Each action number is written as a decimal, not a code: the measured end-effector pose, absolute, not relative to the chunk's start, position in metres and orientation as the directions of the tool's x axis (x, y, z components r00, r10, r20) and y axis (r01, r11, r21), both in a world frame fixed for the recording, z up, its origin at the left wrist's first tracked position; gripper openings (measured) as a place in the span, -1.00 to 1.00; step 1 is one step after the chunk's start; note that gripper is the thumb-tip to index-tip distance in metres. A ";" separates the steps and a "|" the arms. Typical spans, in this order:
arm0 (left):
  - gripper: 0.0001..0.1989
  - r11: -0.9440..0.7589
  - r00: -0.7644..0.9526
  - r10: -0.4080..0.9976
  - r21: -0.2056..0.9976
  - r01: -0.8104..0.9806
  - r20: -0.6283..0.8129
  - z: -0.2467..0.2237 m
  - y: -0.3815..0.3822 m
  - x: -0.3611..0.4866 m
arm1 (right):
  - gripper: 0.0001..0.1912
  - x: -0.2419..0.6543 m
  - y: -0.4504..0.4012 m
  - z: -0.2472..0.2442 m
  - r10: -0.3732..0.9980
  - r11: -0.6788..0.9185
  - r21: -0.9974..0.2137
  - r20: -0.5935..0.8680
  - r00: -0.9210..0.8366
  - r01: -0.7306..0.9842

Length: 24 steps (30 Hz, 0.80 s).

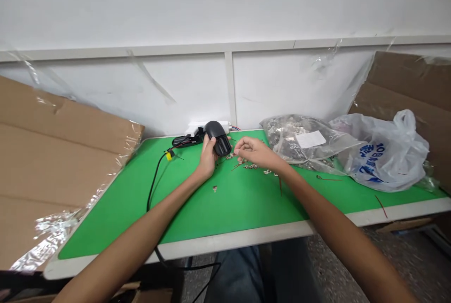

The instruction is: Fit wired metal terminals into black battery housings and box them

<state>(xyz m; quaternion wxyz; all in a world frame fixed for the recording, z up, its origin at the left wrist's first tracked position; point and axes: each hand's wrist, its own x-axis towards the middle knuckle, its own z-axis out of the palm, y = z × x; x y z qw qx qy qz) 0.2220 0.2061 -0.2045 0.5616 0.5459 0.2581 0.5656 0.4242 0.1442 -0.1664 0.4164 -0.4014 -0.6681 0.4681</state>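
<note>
My left hand (208,155) is wrapped round a black mouse-shaped plastic case (215,131), which is tilted up above the green table top. Open slots show in the lower end of the case. Just to its right, my right hand (252,149) has its thumb and fingertips pinched together; whatever they hold is too small to make out. Small metal terminal pieces (252,166) and thin red-brown wires lie beneath and beside that hand. One separate metal piece (214,189) lies nearer the front.
Behind my left hand are a black part with wires (186,140) and a white box (194,128). A black cable (153,185) runs over the front edge. On the right stand a clear bag of metal parts (292,136) and a white plastic bag (391,152). Cardboard (52,152) flanks the table.
</note>
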 end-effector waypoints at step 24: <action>-0.50 -0.578 0.220 0.783 0.811 -0.090 0.582 -0.205 0.178 0.221 | -0.38 0.375 0.130 -0.186 0.991 -0.077 -0.970 -0.050 -0.123 -0.231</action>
